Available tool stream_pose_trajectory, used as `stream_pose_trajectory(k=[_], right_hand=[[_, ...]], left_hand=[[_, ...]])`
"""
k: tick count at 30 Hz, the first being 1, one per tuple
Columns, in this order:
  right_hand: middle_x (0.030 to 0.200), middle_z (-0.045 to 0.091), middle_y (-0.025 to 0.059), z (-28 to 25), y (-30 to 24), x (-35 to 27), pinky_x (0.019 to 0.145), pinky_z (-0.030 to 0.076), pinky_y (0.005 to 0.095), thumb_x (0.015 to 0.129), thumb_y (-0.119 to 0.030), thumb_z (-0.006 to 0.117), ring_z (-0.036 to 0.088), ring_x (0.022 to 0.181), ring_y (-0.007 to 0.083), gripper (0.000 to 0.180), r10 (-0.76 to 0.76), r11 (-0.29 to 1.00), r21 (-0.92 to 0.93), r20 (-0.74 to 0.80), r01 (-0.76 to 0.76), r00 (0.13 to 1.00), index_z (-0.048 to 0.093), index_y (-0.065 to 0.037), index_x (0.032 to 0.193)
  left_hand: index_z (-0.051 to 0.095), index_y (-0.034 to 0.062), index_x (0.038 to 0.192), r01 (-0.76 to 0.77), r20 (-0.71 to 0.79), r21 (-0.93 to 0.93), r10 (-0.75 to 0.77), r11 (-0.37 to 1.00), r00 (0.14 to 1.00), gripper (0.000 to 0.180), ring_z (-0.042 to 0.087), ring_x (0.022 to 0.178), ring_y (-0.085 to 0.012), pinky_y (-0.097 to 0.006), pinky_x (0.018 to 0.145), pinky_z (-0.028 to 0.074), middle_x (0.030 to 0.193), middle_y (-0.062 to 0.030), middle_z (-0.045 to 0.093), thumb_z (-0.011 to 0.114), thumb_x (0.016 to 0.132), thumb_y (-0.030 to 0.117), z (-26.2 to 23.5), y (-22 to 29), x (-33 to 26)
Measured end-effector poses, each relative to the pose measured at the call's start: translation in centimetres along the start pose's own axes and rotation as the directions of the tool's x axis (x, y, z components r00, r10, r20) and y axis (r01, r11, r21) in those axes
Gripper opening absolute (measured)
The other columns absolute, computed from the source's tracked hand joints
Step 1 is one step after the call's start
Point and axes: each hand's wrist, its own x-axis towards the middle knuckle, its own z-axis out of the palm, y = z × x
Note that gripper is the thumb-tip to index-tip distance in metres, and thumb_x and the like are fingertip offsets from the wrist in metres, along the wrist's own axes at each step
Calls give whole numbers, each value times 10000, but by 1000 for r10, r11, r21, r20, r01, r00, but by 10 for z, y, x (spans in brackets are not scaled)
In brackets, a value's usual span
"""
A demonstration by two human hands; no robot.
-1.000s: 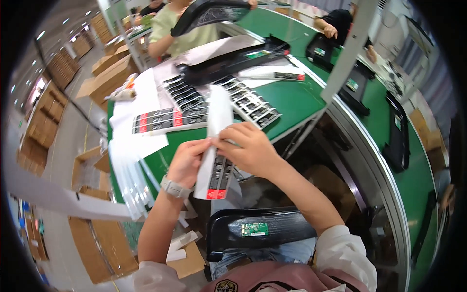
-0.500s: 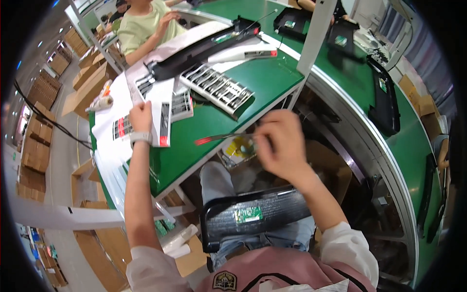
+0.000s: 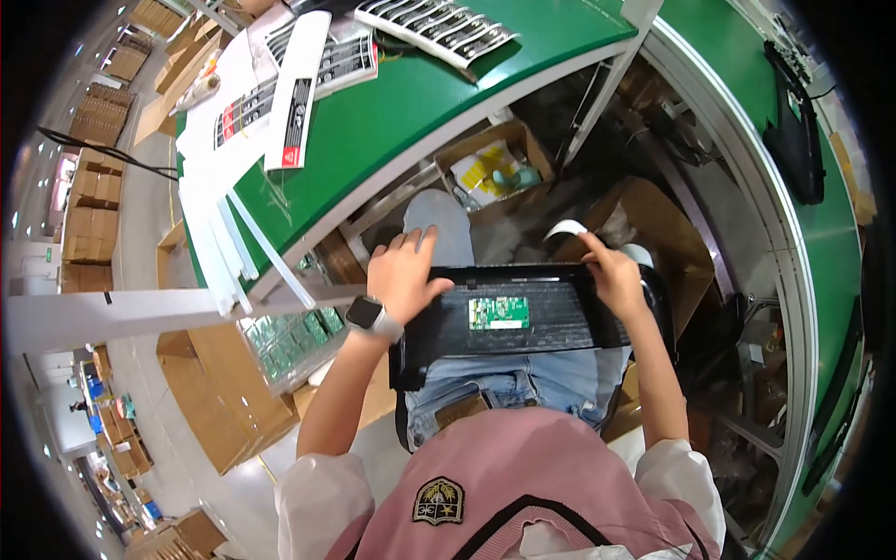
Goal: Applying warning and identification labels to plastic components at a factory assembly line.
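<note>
Head view: right hand (image 3: 616,278) pinches white strip (image 3: 564,227).

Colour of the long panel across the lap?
The panel is black; shows best in the head view.

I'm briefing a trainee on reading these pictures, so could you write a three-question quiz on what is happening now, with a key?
1. Multiple choice: what does the grip of the right hand hold?
A) a screwdriver
B) a curled white strip
C) a glass bottle

2. True or false: the green circuit board lies on the black panel.

3. Fill in the blank: the left hand, spread at the black panel's left end, has a ____ on its wrist.

Key:
1. B
2. True
3. watch
</note>
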Motion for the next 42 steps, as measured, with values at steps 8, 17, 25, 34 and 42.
stream_pose_trajectory(k=[8, 17, 25, 34, 42], right_hand=[[944, 674, 126, -68, -69, -20, 678, 502, 318, 676, 73, 696, 642, 812, 259, 469, -131, 990, -75, -208, 118, 969, 626, -43, 1124], [818, 629, 79, -76, -158, -6, 624, 497, 214, 777, 36, 680, 622, 705, 128, 90, 213, 584, 766, 175, -269, 961, 654, 31, 863], [776, 619, 39, -59, -163, -12, 557, 476, 192, 827, 36, 649, 589, 627, 74, 25, 342, 306, 743, 497, -595, 797, 632, 39, 846], [645, 608, 2, -59, -166, -15, 472, 412, 175, 789, 8, 708, 550, 523, 30, 77, 435, 361, 622, 547, -695, 715, 640, 22, 755], [634, 594, 6, -59, -160, -13, 460, 401, 183, 756, 21, 716, 538, 523, 28, 89, 366, 497, 556, 562, -666, 742, 630, 20, 733]], left_hand=[[624, 94, 1050, -46, -142, -70, 36, 996, 989, 342, 626, 792, -286, -382, 678, 485, 879, -67, 655, 720, 754, 237, -15, 7, -45], [636, 7, 956, 48, -70, -649, -122, 760, 990, 361, 623, 884, -306, -400, 877, 439, 980, -135, 658, 648, 830, 345, -42, 42, -71], [654, -7, 862, 67, 10, -932, -159, 355, 987, 190, 631, 919, -280, -393, 866, 440, 979, -139, 687, 653, 804, 175, -44, 36, -86], [579, -5, 656, 128, 66, -935, -193, 330, 979, 120, 636, 890, -264, -335, 755, 498, 911, -142, 659, 674, 729, -12, -46, 50, -85], [488, 6, 592, 29, -58, -895, -180, 445, 982, 180, 633, 882, -276, -327, 740, 493, 939, -170, 630, 653, 660, -16, -45, 56, -88]])
